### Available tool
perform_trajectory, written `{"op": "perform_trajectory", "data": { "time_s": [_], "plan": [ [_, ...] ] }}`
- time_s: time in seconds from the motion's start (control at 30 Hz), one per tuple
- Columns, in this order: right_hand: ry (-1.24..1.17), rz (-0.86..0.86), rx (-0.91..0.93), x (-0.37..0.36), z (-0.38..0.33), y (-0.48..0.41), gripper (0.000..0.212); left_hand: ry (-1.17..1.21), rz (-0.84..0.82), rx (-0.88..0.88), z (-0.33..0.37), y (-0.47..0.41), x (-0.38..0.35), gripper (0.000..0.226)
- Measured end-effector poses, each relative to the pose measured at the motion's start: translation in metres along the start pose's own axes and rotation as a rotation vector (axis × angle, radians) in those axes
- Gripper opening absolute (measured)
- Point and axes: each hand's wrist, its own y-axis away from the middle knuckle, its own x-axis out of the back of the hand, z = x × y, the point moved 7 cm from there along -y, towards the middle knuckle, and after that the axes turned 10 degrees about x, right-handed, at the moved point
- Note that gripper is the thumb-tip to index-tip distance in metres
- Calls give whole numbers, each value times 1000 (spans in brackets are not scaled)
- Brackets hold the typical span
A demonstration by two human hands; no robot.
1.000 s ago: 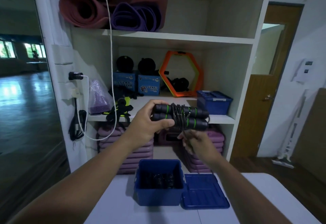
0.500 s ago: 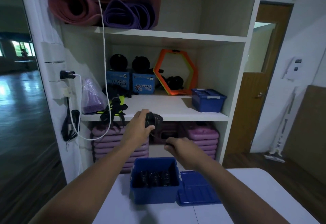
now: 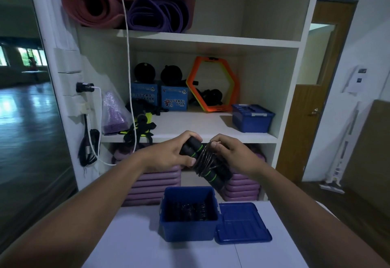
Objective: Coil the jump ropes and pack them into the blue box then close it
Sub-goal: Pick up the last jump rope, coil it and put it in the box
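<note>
A black jump rope (image 3: 205, 161) with green-ringed handles is held in the air above the open blue box (image 3: 187, 228). Its cord is wound round the two handles. My left hand (image 3: 176, 151) grips the upper ends of the handles. My right hand (image 3: 231, 152) pinches the cord at the top of the winding, thumb and fingers curled on it. The handles slant down to the right. Inside the box lie several coiled black ropes (image 3: 190, 210). The blue lid (image 3: 242, 223) lies flat on the table just right of the box.
The box stands on a white table (image 3: 137, 242) in front of a white shelf unit (image 3: 211, 128). The shelf holds a second closed blue box (image 3: 252, 118), an orange hexagon ring (image 3: 212, 84), two blue cartons, more ropes and rolled mats. A wooden door (image 3: 304, 128) is at the right.
The rope bundle has turned from level to slanting down to the right and dropped lower. My right hand has come up from below the bundle onto the wound cord.
</note>
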Motion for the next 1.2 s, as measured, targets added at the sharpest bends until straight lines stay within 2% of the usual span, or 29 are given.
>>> {"op": "perform_trajectory", "data": {
  "time_s": [0.1, 0.2, 0.3, 0.37, 0.43, 0.5, 0.67, 0.73, 0.77, 0.83, 0.9, 0.97, 1.07, 1.2],
  "plan": [
    [-119, 54, -34, -7, -1, 0, 18, 77, 47, 29, -3, 3, 6, 50],
    [-190, 171, -104, -10, 8, 1, 18, 310, 142, 65, -14, 0, 10, 47],
    [-136, 318, -128, -10, 18, 2, 19, 466, 400, 129, -31, -5, 20, 37],
    [-83, 380, -153, -13, 18, 3, 20, 452, 576, 186, -41, -7, 21, 22],
    [-24, 422, -190, -17, 19, 2, 20, 419, 676, 236, -46, -9, 16, 20],
    [23, 434, -197, -19, 18, 1, 20, 400, 662, 241, -38, -11, 7, 28],
    [130, 386, -85, -19, 5, -1, 18, 227, 487, 160, -15, -16, -9, 77],
    [208, 387, -8, -13, -6, -1, 15, 92, 493, 135, -15, -18, -9, 101],
    [249, 367, 32, -10, -11, -1, 14, 5, 529, 138, -15, -18, -6, 106],
    [314, 295, 103, -4, -20, -1, 16, -88, 612, 117, -14, -16, 0, 101],
    [378, 228, 155, 3, -28, -3, 18, -82, 646, 60, -13, -14, 2, 94],
    [385, 227, 186, 13, -35, -5, 20, 44, 653, 4, -12, -10, 4, 85],
    [232, 285, 109, 27, -36, -8, 18, 206, 624, -71, -9, -7, 2, 72],
    [65, 345, 49, 33, -35, -10, 16, 506, 475, -133, -10, -10, -1, 70]
  ]
}}
